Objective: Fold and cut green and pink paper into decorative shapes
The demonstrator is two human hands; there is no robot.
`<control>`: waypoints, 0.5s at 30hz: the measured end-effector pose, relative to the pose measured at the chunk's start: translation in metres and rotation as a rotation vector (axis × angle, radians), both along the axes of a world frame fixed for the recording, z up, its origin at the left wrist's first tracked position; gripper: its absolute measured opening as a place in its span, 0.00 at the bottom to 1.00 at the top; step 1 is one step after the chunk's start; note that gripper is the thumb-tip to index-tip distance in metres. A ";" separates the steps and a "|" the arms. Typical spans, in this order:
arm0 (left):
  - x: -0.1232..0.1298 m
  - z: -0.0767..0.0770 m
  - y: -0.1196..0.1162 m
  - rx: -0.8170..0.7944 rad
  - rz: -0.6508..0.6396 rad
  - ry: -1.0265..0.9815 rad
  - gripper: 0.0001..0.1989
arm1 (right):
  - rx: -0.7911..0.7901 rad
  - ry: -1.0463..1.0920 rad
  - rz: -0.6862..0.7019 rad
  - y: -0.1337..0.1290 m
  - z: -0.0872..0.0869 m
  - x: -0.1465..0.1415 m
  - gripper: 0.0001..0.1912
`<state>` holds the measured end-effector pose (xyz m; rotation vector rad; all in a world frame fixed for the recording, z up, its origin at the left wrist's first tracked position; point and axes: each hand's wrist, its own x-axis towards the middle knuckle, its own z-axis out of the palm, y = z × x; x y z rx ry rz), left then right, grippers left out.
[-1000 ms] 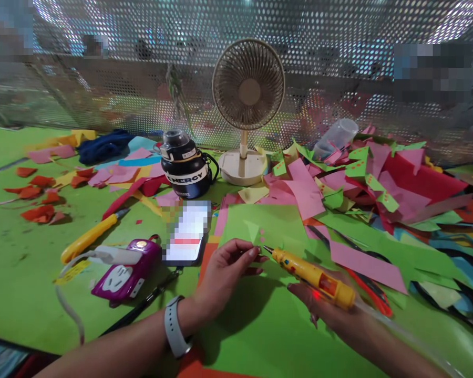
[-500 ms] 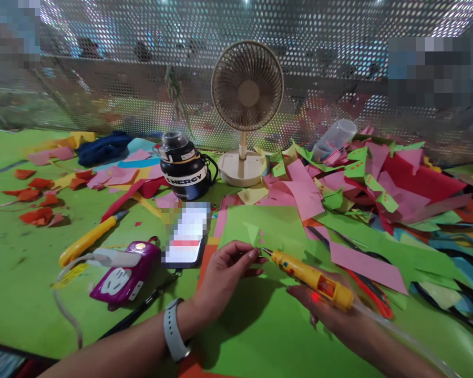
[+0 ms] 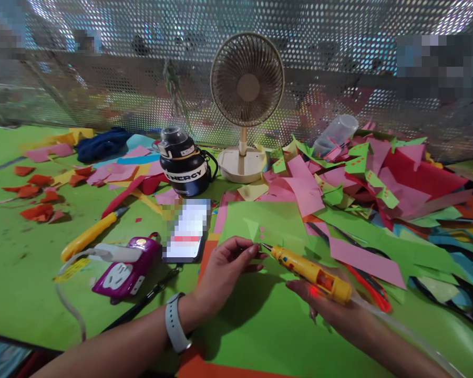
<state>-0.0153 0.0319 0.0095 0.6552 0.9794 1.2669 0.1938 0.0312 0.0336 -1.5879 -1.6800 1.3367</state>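
Observation:
My left hand (image 3: 230, 270) is pinched together over green paper (image 3: 268, 215), its thumb and index fingertips meeting; whatever they hold is too small to name. In my right hand (image 3: 323, 302) lies a yellow pen-shaped tool (image 3: 299, 265) with a red light and a cable. Its dark metal tip points left, close beside my left fingertips; I cannot tell if they touch. Small pink bits (image 3: 261, 229) sit on the green paper just beyond the tip. Orange paper (image 3: 208, 257) shows under the green sheets at the left.
A phone (image 3: 187, 231), a purple power socket (image 3: 128, 270) and a yellow-handled tool (image 3: 89, 236) lie at the left. Behind stand a dark bottle (image 3: 185, 168) and a fan (image 3: 247, 86). Paper scraps (image 3: 402, 178), red-handled scissors (image 3: 368, 289) and black-handled scissors (image 3: 453, 302) are at the right.
The view has shifted slightly, so most things appear a little higher. Both hands keep nearly the same pose, with the tool tip still close to my left fingertips.

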 end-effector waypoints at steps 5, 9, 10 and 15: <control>0.000 0.002 0.000 -0.002 0.006 0.013 0.11 | -0.001 0.032 0.037 0.000 0.004 0.000 0.16; 0.000 0.002 0.000 0.003 0.005 0.009 0.11 | 0.004 0.026 -0.024 -0.001 -0.001 0.001 0.16; 0.000 0.002 0.000 0.003 0.004 0.008 0.11 | 0.005 0.025 -0.028 -0.001 -0.002 0.002 0.16; 0.000 0.003 -0.001 0.017 0.004 0.000 0.11 | 0.002 0.041 0.047 0.000 -0.001 0.002 0.15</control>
